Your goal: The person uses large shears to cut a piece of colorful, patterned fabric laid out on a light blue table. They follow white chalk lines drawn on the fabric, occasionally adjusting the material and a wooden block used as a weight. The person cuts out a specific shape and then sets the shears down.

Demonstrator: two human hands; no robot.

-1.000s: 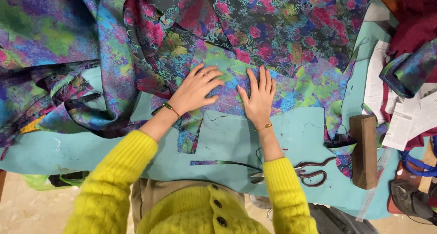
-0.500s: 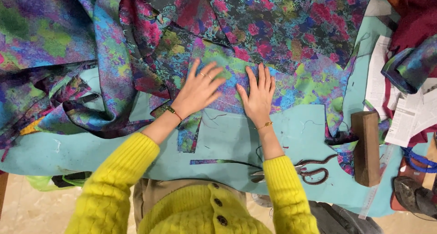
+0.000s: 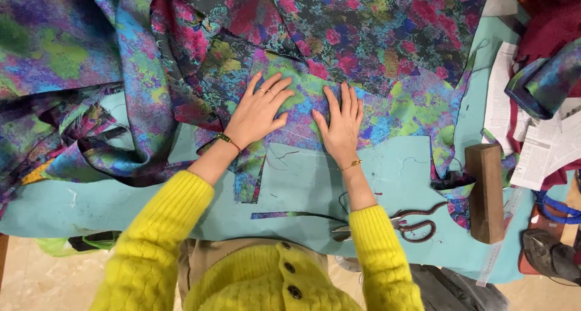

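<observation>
Her fingers point(image 3: 275, 93) lay spread and flat, gripping nothing, only pressing down on the patterned cloth point(image 3: 339, 50). The left hand point(image 3: 259, 112) sat a little higher and angled inward; the right hand point(image 3: 340, 124) lay just beside it, fingers close together, pointing straight away from her. Both rested near the cloth's cut lower edge, where the teal table point(image 3: 387, 172) showed bare beneath her wrists (a thin strip of offcut point(image 3: 290, 215) lay there too). The cloth itself covered most of the tabletop, bunched in deep folds to her left. By her right elbow lay scissors point(image 3: 411, 223), blades toward her sleeve. Further right a wooden block point(image 3: 485, 190) stood at the table's edge, with papers point(image 3: 544, 153) beyond it, crowding that side.
</observation>
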